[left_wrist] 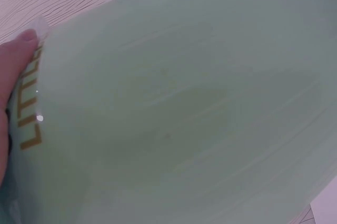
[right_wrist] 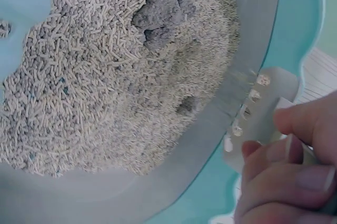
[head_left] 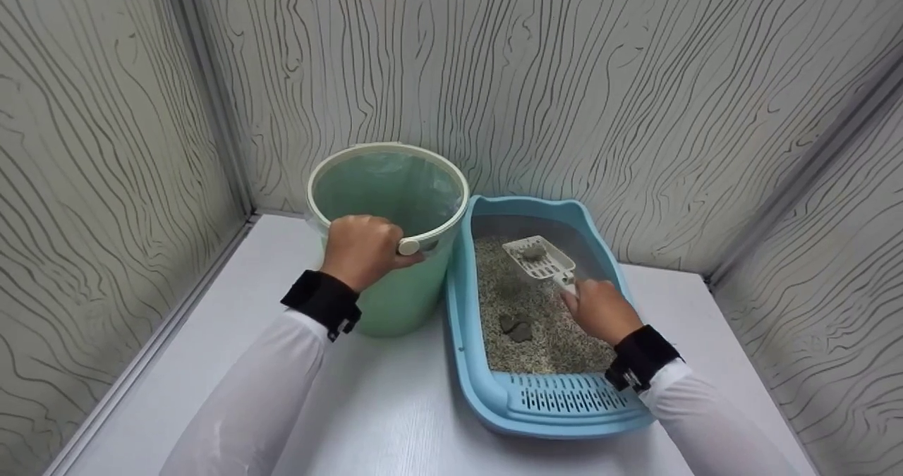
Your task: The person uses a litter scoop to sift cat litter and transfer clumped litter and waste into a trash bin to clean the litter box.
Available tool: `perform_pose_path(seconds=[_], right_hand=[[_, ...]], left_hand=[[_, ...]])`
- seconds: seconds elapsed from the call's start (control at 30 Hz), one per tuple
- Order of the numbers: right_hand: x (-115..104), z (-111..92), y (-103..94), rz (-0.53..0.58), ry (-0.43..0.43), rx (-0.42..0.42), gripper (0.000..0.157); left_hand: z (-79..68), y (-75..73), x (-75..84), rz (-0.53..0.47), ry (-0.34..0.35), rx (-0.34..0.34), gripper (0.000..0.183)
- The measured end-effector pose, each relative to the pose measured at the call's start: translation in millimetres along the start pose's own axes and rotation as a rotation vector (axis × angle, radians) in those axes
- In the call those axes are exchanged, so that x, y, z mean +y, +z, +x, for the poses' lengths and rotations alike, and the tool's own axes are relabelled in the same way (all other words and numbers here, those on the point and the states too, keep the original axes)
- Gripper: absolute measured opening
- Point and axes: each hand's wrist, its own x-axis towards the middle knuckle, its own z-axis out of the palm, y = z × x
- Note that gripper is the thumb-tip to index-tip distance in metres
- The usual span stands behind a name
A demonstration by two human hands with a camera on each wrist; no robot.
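My left hand [head_left: 363, 250] grips the near rim of a pale green trash bin [head_left: 398, 300] lined with a clear bag. In the left wrist view, the bin's side [left_wrist: 168, 103] fills most of the picture, and the thumb [left_wrist: 23, 42] lies by gold lettering. My right hand [head_left: 603, 310] holds a white slotted litter scoop [head_left: 557, 259] by its handle, above the blue litter box [head_left: 465, 363]. A grey clump [head_left: 534, 252] rests in the scoop. Darker clumps [head_left: 516, 328] lie on the pellet litter [right_wrist: 95, 76] below.
The bin and litter box stand side by side on a white tabletop [head_left: 381, 419]. Patterned wall panels [head_left: 494, 74] rise behind and at both sides. The box's near end has a slotted ledge [head_left: 571, 400].
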Motion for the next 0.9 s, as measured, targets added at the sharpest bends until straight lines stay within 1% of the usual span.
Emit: perform_pose_path(seconds=[0.13,0.23,0.33,0.5,0.6,0.77,0.9], right_hand=[[-0.2,-2.8,-3.3,-0.007,-0.01,0.103,0.024],[-0.6,-3.9,-4.7,-0.011,0.008,0.148,0.027],[-1.3,-4.7,-5.6,-0.007,0.025,0.162,0.028],[-1.6,-5.6,-7.1,0.0,0.028,0.165,0.028],[-1.2,-6.0,-8.0,-0.006,0.031,0.18,0.029],[0.2,-7.4,-7.8,-0.005,0.037,0.214,0.028],[0.5,-10.1,-6.9,0.015,0.036,0.215,0.028]], left_hand=[[0.2,-1.6,0.4,-0.001,-0.003,-0.022,0.074],[0.6,-2.4,0.8,0.002,-0.003,-0.038,0.074],[0.7,-2.4,0.8,0.012,0.001,-0.042,0.075],[0.4,-1.9,0.6,0.012,0.014,-0.01,0.075],[0.2,-1.0,0.2,0.012,0.017,0.005,0.075],[0.4,0.2,-0.7,0.02,0.018,0.011,0.076],[0.1,0.0,-1.1,0.026,0.019,0.011,0.076]])
